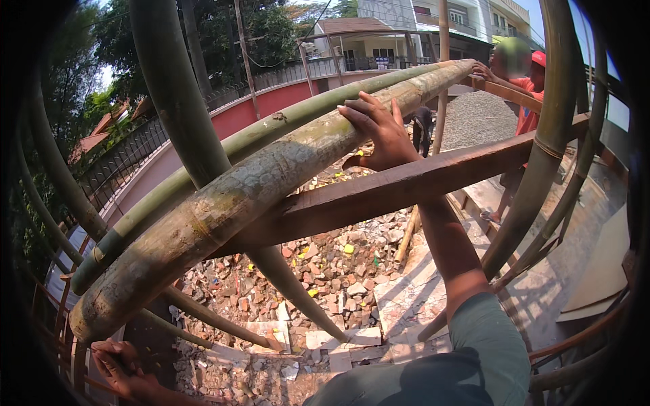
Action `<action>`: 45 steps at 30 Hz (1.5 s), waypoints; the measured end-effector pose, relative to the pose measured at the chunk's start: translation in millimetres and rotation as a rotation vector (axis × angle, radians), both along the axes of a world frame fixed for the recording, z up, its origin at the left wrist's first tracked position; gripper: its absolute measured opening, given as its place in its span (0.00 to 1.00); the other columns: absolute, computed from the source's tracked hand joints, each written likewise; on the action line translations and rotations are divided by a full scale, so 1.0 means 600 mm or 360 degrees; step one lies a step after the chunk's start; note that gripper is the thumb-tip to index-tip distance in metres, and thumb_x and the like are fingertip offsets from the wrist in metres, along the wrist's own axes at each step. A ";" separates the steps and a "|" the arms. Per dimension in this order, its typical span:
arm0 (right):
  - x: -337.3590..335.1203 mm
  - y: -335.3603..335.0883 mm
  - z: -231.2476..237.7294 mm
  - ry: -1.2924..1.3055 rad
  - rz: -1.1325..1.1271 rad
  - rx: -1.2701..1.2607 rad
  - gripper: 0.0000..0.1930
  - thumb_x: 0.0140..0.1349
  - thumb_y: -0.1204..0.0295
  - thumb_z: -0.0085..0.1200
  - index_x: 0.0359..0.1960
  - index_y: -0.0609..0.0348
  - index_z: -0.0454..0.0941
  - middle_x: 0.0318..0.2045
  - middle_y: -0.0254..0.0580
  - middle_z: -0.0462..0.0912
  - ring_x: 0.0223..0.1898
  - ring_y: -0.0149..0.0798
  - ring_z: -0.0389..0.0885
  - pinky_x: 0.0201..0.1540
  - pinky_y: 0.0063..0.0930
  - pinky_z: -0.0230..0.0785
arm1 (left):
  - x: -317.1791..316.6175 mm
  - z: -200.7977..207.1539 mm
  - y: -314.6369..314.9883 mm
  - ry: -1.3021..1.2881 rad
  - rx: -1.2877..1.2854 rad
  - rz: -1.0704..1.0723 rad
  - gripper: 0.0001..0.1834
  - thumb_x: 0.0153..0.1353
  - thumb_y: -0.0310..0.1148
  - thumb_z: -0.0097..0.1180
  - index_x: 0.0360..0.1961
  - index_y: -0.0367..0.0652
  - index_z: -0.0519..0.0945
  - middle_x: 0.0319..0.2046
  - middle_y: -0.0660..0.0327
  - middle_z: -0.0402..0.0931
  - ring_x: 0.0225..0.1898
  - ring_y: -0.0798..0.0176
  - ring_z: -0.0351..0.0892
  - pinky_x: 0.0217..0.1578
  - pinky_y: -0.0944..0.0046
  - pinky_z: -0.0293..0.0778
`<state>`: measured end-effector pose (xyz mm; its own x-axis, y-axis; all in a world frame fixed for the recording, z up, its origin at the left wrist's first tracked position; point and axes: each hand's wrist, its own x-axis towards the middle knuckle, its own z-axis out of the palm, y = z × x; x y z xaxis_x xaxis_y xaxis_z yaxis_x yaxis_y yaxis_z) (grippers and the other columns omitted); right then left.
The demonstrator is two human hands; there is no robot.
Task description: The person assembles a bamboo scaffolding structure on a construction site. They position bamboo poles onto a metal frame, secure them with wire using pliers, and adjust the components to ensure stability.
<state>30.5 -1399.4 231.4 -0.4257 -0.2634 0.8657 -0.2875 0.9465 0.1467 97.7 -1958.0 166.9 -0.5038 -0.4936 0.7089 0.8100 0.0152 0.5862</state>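
Bamboo poles [162, 256], two, aslant above rubble [338, 271]

We list one thick mottled pole [244, 193], slanting across a brown wooden beam [406, 186], and one green pole [291, 114] alongside it on the far side. Right hand [387, 135]: fingers spread, laid on the mottled pole past its middle. Left hand [123, 367]: just below that pole's near end; we cannot tell whether it grips anything. Co-worker in red [528, 122]: one hand at the poles' far end.

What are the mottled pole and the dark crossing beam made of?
Mottled pole: likely bamboo, blotchy and weathered, going by its ringed joint. Dark beam: probably sawn timber, brown, given its flat faces and squared edges; stained or bare is unclear.
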 end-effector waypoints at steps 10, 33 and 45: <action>-0.029 -0.002 0.028 0.0130 -0.0066 0.0261 0.40 0.44 0.61 0.74 0.60 0.46 0.67 0.51 0.38 0.73 0.60 0.47 0.72 0.63 0.77 0.53 | -0.066 0.040 -0.094 -0.0350 -0.0200 0.0151 0.24 0.76 0.44 0.39 0.66 0.48 0.73 0.42 0.73 0.77 0.19 0.84 0.49 0.17 0.80 0.42; -0.035 -0.001 0.041 0.0135 -0.0022 0.0332 0.44 0.34 0.58 0.78 0.58 0.48 0.69 0.46 0.39 0.73 0.55 0.47 0.70 0.59 0.63 0.58 | -0.032 0.060 -0.049 -0.0394 -0.0151 0.0177 0.13 0.71 0.40 0.46 0.34 0.42 0.70 0.20 0.67 0.62 0.14 0.74 0.54 0.15 0.72 0.52; -0.040 0.000 0.038 0.0161 -0.0034 0.0313 0.45 0.33 0.59 0.78 0.58 0.48 0.70 0.47 0.39 0.73 0.55 0.48 0.71 0.59 0.64 0.59 | -0.006 0.083 0.009 -0.0399 0.0020 0.0155 0.16 0.70 0.41 0.48 0.37 0.35 0.75 0.14 0.68 0.58 0.13 0.73 0.54 0.15 0.71 0.53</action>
<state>6.6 -1399.3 254.2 -0.3465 -0.4233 0.8371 -0.2423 0.9025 0.3561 94.1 -1952.5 217.0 -0.6127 -0.5563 0.5614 0.6344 0.0774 0.7691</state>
